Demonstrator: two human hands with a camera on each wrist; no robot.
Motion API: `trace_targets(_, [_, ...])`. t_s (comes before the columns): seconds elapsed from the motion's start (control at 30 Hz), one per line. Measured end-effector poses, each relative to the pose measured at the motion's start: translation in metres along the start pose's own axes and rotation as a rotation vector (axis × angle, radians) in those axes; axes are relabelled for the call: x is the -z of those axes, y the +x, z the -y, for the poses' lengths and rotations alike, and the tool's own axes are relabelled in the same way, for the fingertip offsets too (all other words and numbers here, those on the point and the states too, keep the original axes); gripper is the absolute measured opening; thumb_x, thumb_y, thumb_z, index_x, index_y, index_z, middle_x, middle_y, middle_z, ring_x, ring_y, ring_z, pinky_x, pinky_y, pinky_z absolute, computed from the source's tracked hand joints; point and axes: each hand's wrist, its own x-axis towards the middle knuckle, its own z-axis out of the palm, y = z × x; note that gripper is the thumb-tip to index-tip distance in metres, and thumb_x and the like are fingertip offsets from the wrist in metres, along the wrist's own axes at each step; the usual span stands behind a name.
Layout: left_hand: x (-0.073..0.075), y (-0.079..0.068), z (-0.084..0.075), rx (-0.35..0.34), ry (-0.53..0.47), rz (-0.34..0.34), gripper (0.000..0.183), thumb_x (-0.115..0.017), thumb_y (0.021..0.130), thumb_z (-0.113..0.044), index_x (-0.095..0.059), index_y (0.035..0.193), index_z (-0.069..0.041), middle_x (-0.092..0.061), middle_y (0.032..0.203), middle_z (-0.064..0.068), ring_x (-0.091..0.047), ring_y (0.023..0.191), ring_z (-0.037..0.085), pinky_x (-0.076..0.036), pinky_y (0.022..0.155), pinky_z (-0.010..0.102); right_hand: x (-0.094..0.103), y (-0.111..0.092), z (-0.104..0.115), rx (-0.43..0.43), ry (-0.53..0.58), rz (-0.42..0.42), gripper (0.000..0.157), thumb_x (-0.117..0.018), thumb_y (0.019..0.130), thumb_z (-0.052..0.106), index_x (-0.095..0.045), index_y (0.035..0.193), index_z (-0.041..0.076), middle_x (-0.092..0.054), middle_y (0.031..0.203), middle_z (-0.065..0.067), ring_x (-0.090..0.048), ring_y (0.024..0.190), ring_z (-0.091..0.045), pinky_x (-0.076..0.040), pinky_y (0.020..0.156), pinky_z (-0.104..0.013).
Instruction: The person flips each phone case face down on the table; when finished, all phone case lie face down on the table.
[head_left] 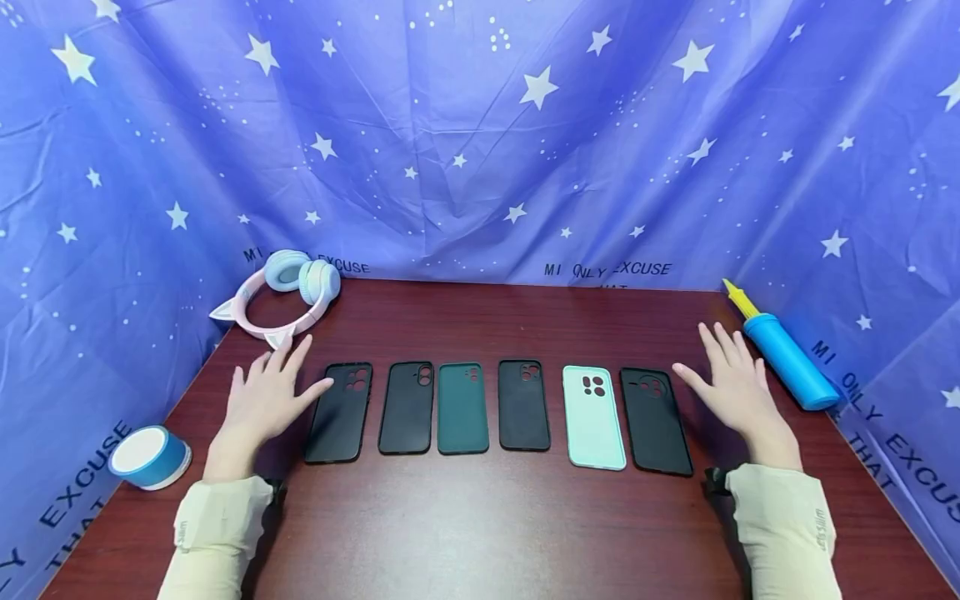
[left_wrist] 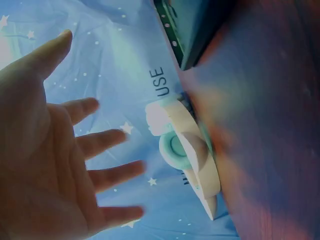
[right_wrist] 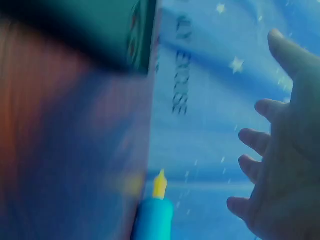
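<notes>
Several phone cases lie in a row across the table. From the left come a black case [head_left: 341, 417], another black case [head_left: 406, 412], a dark green case [head_left: 462, 412], a third black case [head_left: 523, 408], a mint case [head_left: 594, 421] and one more black case [head_left: 656, 425] at the right end. My left hand [head_left: 266, 400] hovers beside the leftmost case, fingers spread, its thumb overlapping that case in the head view. Near the rightmost case, my right hand [head_left: 731, 387] is spread likewise. Both wrist views show palms holding nothing.
Pink and blue cat-ear headphones [head_left: 247, 308] lie at the back left, just beyond the left hand. A blue and white round container [head_left: 150, 458] stands at the left edge. On the right lies a blue hand pump [head_left: 791, 358] with a yellow nozzle. A starry curtain [head_left: 450, 125] surrounds the dark red table [head_left: 465, 525].
</notes>
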Motion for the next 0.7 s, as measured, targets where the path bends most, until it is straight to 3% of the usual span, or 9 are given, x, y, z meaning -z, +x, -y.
trace_targets(0.13, [0.003,-0.001,0.000,0.011,-0.020,0.082,0.084,-0.047,0.093,-0.061,-0.024,0.153,-0.006,-0.040,0.143,0.033,-0.047,0.120,0.055,-0.043,0.092,0.067,-0.003,0.006,0.022,0.088,0.039,-0.063,0.082,-0.052,0.097,0.047,-0.011,0.156,0.007,-0.016,0.157,-0.031,-0.007,0.145,-0.052,-0.007,0.110,-0.074])
trace_targets(0.2, [0.004,-0.002,0.000,0.020,-0.027,0.117,0.085,-0.046,0.093,-0.062,-0.025,0.152,-0.004,-0.043,0.140,0.034,-0.051,0.116,0.053,-0.048,0.083,0.065,-0.007,0.010,0.034,0.123,0.052,-0.080,0.081,-0.055,0.096,0.045,-0.016,0.155,0.005,-0.021,0.155,-0.031,-0.015,0.143,-0.052,-0.015,0.110,-0.072])
trace_targets(0.37, [0.006,-0.005,0.004,0.040,-0.059,0.165,0.082,-0.047,0.094,-0.060,-0.030,0.150,-0.002,-0.044,0.140,0.033,-0.051,0.120,0.050,-0.046,0.083,0.069,-0.023,0.020,0.073,0.179,0.083,-0.069,0.077,-0.061,0.095,0.038,-0.025,0.153,0.003,-0.032,0.150,-0.030,-0.029,0.137,-0.049,-0.028,0.108,-0.066])
trace_targets(0.53, [0.006,-0.007,0.011,0.052,-0.093,0.193,0.074,-0.049,0.096,-0.051,-0.035,0.145,0.002,-0.044,0.139,0.034,-0.046,0.125,0.051,-0.042,0.089,0.071,-0.042,0.029,0.119,0.208,0.126,0.007,0.072,-0.062,0.095,0.035,-0.029,0.152,0.006,-0.041,0.147,-0.024,-0.038,0.136,-0.041,-0.034,0.109,-0.059])
trace_targets(0.7, [0.005,-0.008,0.014,0.058,-0.134,0.202,0.065,-0.053,0.095,-0.044,-0.045,0.136,0.006,-0.053,0.130,0.032,-0.052,0.118,0.049,-0.044,0.089,0.069,-0.064,0.032,0.165,0.272,0.181,0.063,0.069,-0.065,0.093,0.034,-0.034,0.150,0.009,-0.053,0.139,-0.018,-0.050,0.128,-0.034,-0.043,0.104,-0.054])
